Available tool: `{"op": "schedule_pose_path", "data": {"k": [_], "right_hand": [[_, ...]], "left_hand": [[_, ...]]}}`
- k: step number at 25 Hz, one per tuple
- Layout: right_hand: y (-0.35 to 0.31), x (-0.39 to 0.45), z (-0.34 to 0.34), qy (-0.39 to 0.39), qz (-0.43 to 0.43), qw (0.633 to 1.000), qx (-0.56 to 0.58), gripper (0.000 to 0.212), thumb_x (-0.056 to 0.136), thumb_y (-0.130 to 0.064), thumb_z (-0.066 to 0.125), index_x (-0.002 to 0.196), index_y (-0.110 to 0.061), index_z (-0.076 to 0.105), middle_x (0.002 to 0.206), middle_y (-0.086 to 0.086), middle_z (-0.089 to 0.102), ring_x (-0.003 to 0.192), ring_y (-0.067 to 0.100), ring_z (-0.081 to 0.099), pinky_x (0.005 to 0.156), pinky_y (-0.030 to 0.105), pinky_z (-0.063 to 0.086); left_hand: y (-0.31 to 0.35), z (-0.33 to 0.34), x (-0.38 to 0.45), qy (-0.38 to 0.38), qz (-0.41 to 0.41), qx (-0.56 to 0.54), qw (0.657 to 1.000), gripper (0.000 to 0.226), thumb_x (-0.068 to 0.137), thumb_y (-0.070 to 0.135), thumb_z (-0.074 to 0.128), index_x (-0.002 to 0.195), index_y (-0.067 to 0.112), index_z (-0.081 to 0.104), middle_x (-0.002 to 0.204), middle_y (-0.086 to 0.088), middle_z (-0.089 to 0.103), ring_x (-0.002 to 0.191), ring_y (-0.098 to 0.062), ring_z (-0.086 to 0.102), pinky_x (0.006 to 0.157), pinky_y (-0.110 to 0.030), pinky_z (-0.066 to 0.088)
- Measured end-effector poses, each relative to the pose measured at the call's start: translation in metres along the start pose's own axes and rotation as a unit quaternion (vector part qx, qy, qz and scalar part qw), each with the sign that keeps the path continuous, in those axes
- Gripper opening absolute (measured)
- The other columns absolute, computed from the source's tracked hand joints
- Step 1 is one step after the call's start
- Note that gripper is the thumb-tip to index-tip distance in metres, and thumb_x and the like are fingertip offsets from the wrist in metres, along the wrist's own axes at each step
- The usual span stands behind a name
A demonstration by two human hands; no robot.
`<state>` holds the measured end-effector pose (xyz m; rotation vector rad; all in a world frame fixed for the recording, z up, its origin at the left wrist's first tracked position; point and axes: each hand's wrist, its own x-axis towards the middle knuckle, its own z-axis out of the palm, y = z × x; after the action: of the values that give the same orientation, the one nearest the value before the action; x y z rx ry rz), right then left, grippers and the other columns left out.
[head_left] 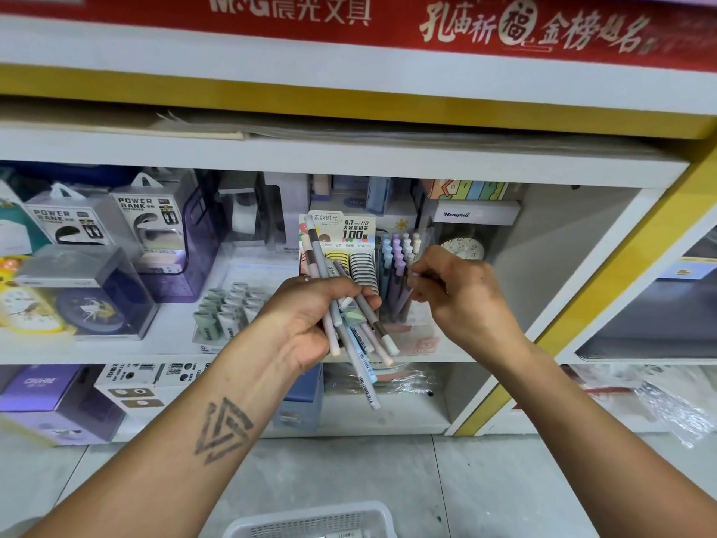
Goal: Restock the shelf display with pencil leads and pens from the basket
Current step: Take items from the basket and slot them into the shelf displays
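Observation:
My left hand (310,320) grips a bundle of pastel pens (359,335) in front of the middle shelf; their ends fan out below my fingers. My right hand (458,293) pinches a single purple pen (403,300) and holds it at the clear pen holder (411,332), where blue, purple and cream pens (397,254) stand upright. Just left of that holder stands the pencil lead display box (341,246) with striped lead tubes. The white basket (310,522) sits on the floor at the bottom edge.
Power bank boxes (147,223) and clock boxes (89,300) fill the shelf's left side. A tray of small green and white tubes (229,304) lies left of the lead box. An alarm clock (463,248) stands behind my right hand. Boxes fill the lower shelf.

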<state>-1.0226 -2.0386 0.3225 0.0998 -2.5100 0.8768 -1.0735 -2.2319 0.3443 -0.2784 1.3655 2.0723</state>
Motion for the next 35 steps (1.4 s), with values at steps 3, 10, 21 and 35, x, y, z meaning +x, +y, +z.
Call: {"op": "schedule_pose_path", "data": {"k": [3,10,21,35], "right_hand": [[0.002,0.001,-0.001,-0.008,-0.007,1.000,-0.009,0.014,0.093,-0.005,0.060,0.087,-0.018,0.059,0.075,-0.002,0.068,0.072,0.008,0.068,0.062,0.038,0.054],[-0.010,0.002,0.003,-0.010,-0.044,0.994,-0.103,0.016,0.096,-0.028,0.063,0.104,-0.020,0.074,0.092,-0.003,0.066,0.074,0.016,0.060,0.063,0.029,0.046],[-0.019,0.009,-0.014,-0.047,0.184,0.945,0.267,0.009,0.085,-0.005,0.075,0.088,-0.014,0.079,0.071,0.007,0.073,0.055,0.012,0.059,0.051,0.021,0.047],[0.005,-0.004,-0.032,0.047,0.019,0.998,0.047,0.017,0.093,-0.007,0.066,0.108,-0.015,0.071,0.089,-0.001,0.071,0.079,0.012,0.066,0.074,0.023,0.055]], "left_hand": [[-0.001,0.000,0.000,-0.002,0.000,0.000,1.000,0.010,0.086,-0.013,0.057,0.086,-0.004,0.060,0.080,-0.023,0.070,0.071,-0.031,0.073,0.066,-0.045,0.061],[-0.002,0.002,0.001,-0.012,0.008,-0.011,1.000,0.009,0.086,-0.012,0.058,0.085,-0.004,0.062,0.077,-0.021,0.070,0.074,-0.032,0.072,0.070,-0.049,0.060],[-0.001,-0.001,0.004,0.015,0.034,-0.024,0.999,0.016,0.084,-0.011,0.061,0.097,-0.001,0.060,0.097,-0.028,0.070,0.087,-0.037,0.074,0.070,-0.045,0.062],[-0.010,0.011,0.002,-0.017,-0.002,-0.032,0.999,0.013,0.086,-0.011,0.058,0.077,-0.003,0.061,0.088,-0.025,0.070,0.073,-0.030,0.073,0.067,-0.045,0.062]]}}
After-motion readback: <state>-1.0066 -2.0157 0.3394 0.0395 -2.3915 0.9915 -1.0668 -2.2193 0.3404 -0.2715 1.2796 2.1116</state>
